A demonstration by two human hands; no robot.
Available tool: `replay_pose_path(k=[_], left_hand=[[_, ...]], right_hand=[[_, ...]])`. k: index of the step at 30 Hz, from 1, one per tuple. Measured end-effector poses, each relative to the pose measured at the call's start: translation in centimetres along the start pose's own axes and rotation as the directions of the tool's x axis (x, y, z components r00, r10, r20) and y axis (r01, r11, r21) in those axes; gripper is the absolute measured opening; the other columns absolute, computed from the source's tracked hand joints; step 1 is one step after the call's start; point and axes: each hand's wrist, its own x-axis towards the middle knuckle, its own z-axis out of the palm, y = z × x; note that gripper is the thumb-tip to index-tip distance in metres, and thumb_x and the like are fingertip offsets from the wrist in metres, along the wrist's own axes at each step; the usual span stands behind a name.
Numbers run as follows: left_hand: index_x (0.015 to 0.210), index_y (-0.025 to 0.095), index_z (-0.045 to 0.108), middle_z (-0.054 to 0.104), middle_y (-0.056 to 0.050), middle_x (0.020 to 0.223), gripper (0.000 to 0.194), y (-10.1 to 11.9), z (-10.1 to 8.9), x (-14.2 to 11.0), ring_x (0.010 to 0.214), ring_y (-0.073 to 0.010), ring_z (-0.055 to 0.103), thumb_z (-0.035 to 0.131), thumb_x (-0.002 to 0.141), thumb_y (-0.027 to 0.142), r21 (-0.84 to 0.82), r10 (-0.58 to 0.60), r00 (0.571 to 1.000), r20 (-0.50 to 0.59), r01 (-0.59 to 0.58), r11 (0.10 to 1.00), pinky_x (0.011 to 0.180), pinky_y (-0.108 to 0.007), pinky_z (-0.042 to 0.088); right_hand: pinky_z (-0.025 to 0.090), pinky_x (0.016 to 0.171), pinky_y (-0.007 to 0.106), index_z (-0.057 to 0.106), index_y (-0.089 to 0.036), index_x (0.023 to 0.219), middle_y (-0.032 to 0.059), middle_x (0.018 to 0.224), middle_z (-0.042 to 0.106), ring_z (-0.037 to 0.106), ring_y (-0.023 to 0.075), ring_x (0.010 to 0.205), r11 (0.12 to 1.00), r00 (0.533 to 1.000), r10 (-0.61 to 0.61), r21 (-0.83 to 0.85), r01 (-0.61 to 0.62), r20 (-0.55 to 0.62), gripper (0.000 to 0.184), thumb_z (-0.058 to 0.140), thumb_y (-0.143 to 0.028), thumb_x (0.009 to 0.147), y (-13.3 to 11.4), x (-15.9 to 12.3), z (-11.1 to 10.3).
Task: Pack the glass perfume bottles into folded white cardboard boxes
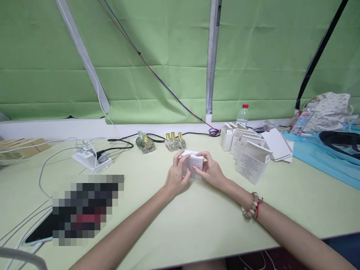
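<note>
While glass bottles [171, 144] stand beyond, left hand [176, 176] and right hand [212, 171] clasp 1 white box [195, 161].

Txt on held box [193, 162] too sm. to read, device [81, 208] mostly pixelated.

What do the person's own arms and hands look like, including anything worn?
The left hand and right hand are gloveless; no sleeves show on the forearms. The right wrist has a bracelet of round beige beads and a thin red cord.

Soft, even brightness leaves faint shadows on the counter [197, 225]; pixelation masks most of the tablet [42, 228]; edges look stretched.
</note>
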Motion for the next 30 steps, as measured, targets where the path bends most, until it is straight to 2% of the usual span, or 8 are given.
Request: replay_pose_path(k=[3,8,15,19,22,27,28,30], left_hand=[[0.122,0.021,0.033,0.034,-0.013,0.131,0.043,-0.17,0.04,-0.03,0.101,-0.0168,0.053,0.042,0.081,0.015,-0.060,-0.038,0.998,-0.054,0.035,0.998,0.069,-0.027,0.051],[0.121,0.022,0.034,0.041,-0.010,0.123,0.042,-0.39,0.22,0.05,0.097,-0.0153,0.054,0.042,0.080,0.014,-0.121,-0.087,0.996,0.012,0.088,0.989,0.068,-0.026,0.050],[0.121,0.023,0.036,0.048,-0.007,0.115,0.041,-0.50,0.29,0.02,0.084,-0.0111,0.055,0.041,0.081,0.016,-0.154,-0.139,0.989,0.044,0.144,0.977,0.068,-0.024,0.049],[0.128,0.026,0.032,0.055,-0.004,0.112,0.044,-0.15,0.01,0.12,0.079,-0.0107,0.057,0.040,0.085,0.029,-0.169,-0.255,0.952,0.171,0.284,0.944,0.067,-0.024,0.049],[0.135,0.030,0.025,0.059,-0.001,0.106,0.053,0.24,-0.32,0.33,0.072,-0.0110,0.058,0.040,0.086,0.039,-0.129,-0.312,0.909,0.277,0.357,0.925,0.066,-0.026,0.048],[0.140,0.029,0.009,0.060,-0.002,0.103,0.067,0.18,-0.46,0.59,0.065,-0.0109,0.058,0.041,0.084,0.046,-0.095,-0.341,0.899,0.276,0.379,0.921,0.062,-0.026,0.046],[0.140,0.028,0.009,0.060,-0.002,0.101,0.067,0.07,-0.43,0.63,0.064,-0.0113,0.057,0.041,0.084,0.047,-0.087,-0.351,0.895,0.277,0.387,0.918,0.061,-0.026,0.045],[0.135,0.025,0.022,0.061,-0.002,0.093,0.059,-0.15,-0.34,0.72,0.065,-0.0126,0.057,0.039,0.084,0.049,-0.050,-0.357,0.880,0.314,0.391,0.919,0.062,-0.027,0.044]], right_hand=[[0.037,0.047,0.021,0.041,-0.023,0.106,-0.0043,0.073,0.057,0.048,0.0087,0.049,1.000,1.000,-0.002,0.004,0.002,0.006,0.037,0.057,-0.038,0.076,0.00,-0.01,0.00],[0.037,0.047,0.021,0.042,-0.023,0.103,-0.0033,0.075,0.057,0.047,0.0083,0.048,1.000,1.000,-0.009,0.029,0.009,-0.001,0.033,0.055,-0.039,0.078,0.22,0.15,-0.08],[0.034,0.044,0.020,0.042,-0.022,0.097,-0.0054,0.068,0.051,0.044,0.0078,0.046,0.998,1.000,-0.022,0.054,0.023,-0.021,0.028,0.054,-0.040,0.078,-0.03,0.28,-0.21],[0.029,0.042,0.020,0.044,-0.022,0.089,-0.0048,0.066,0.051,0.041,0.0075,0.045,1.000,0.998,-0.025,-0.005,0.024,-0.059,0.027,0.054,-0.044,0.077,-0.19,0.49,-0.48],[0.028,0.041,0.020,0.044,-0.022,0.089,-0.0022,0.075,0.055,0.042,0.0078,0.048,0.999,0.993,-0.033,-0.044,0.028,-0.115,0.032,0.058,-0.047,0.073,-0.08,0.62,-0.60],[0.028,0.042,0.020,0.044,-0.022,0.093,-0.0018,0.076,0.057,0.043,0.0083,0.048,1.000,0.988,-0.010,-0.029,0.005,-0.154,0.038,0.060,-0.046,0.070,0.26,0.75,-0.60],[0.029,0.042,0.020,0.044,-0.021,0.094,-0.0026,0.072,0.057,0.042,0.0083,0.048,1.000,0.988,-0.007,-0.021,0.004,-0.151,0.038,0.060,-0.046,0.070,0.33,0.77,-0.60],[0.030,0.043,0.020,0.044,-0.021,0.099,-0.0043,0.066,0.055,0.041,0.0083,0.046,1.000,0.990,-0.013,-0.008,0.012,-0.137,0.041,0.061,-0.045,0.070,0.53,0.76,-0.60]])
